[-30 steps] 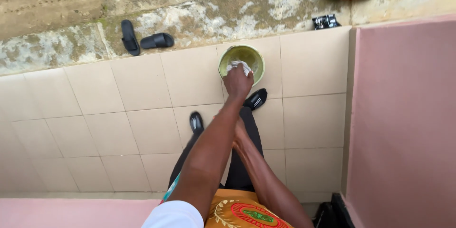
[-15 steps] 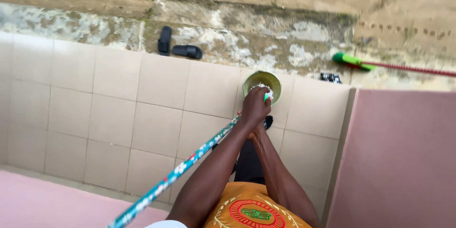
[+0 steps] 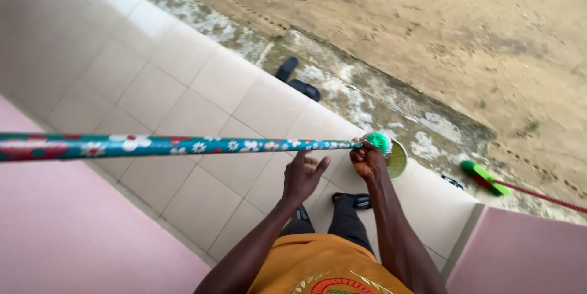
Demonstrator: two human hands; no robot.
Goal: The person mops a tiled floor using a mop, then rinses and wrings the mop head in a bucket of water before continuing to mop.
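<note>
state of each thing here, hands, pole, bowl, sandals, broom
right hand: closed around the pole's green end
left hand: open, fingers spread, just under the pole
patterned pole: held level, off the floor
green bowl: upright on the tiles
black sandals: lying on the concrete edge
green broom: lying on the ground

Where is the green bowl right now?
In the head view the green bowl sits on the tiled floor right of centre, just beyond the right hand, which grips the flowered pole by its green end.

A pair of black slides (image 3: 298,78) is seen on the weathered concrete edge (image 3: 342,80) beside the beige tiled floor (image 3: 183,104), a green-headed broom (image 3: 486,178) farther right, sandy ground (image 3: 440,31) beyond.
</note>
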